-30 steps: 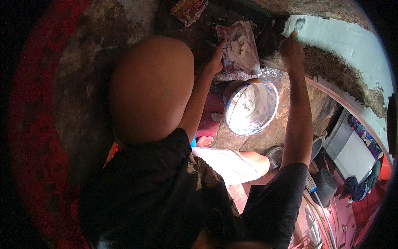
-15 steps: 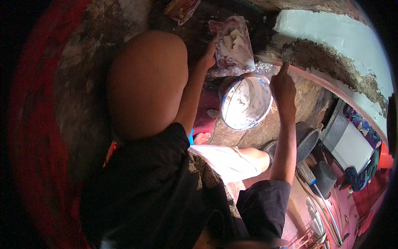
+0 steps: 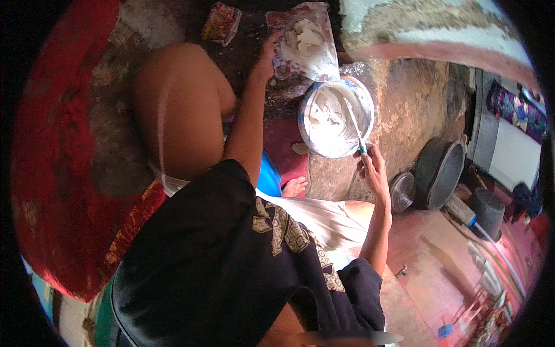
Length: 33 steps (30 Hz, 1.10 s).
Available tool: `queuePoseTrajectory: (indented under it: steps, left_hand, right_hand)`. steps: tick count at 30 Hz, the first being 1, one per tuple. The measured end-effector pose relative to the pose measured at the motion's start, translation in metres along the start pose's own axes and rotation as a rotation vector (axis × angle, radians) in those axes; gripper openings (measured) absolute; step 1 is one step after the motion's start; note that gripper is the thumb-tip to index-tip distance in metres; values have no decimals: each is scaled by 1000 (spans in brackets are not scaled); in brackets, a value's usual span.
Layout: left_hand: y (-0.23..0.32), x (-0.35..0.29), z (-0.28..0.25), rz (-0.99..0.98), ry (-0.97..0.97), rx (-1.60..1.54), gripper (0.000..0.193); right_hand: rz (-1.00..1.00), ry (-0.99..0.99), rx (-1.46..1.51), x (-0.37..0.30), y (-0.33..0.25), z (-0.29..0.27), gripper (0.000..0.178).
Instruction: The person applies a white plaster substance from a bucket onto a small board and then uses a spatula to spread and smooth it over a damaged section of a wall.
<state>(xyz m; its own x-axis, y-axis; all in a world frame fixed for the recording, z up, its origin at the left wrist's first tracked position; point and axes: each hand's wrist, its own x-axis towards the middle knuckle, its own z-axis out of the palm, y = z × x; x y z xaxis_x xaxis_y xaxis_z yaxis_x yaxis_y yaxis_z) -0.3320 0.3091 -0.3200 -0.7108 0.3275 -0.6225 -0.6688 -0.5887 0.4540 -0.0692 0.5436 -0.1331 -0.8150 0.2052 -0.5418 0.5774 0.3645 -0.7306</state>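
Observation:
My left hand (image 3: 266, 56) grips the left edge of a flat, reddish, smeared board (image 3: 283, 65), which carries a lump of pale putty (image 3: 306, 37). Just below the board stands a round bucket (image 3: 303, 121) with white putty (image 3: 330, 110) coating its inside. At the bucket's lower right, my right hand (image 3: 374, 169) is closed round the green handle of a putty knife (image 3: 362, 146). Its thin blade reaches over the bucket's opening; whether the tip touches the putty I cannot tell.
A wall ledge (image 3: 428, 52), partly coated white, runs along the upper right. Dark pots (image 3: 440, 173), a round lid (image 3: 402, 192) and a grey tub (image 3: 487, 209) stand at the right. A crumpled red packet (image 3: 222, 24) lies at the upper left. My bent knee (image 3: 179, 110) is beside my left arm.
My right hand has come down from the wall ledge to the bucket with the putty knife. The view has shifted, and the board stays in my left hand above the bucket.

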Motion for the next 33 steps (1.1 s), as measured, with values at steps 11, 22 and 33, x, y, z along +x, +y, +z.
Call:
queuePoseTrajectory:
  steps: [11, 22, 33]
  left_hand:
    - [-12, -54, 36, 49, -36, 301, 68]
    - [-44, -71, 74, -185, -524, 111, 38]
    - [-51, -97, 102, -238, -650, 698, 56]
  right_hand:
    - [-38, 220, 196, -8, 27, -16, 19]
    - [24, 246, 336, -51, 38, 19, 13]
    - [-57, 358, 457, -40, 31, 26, 13]
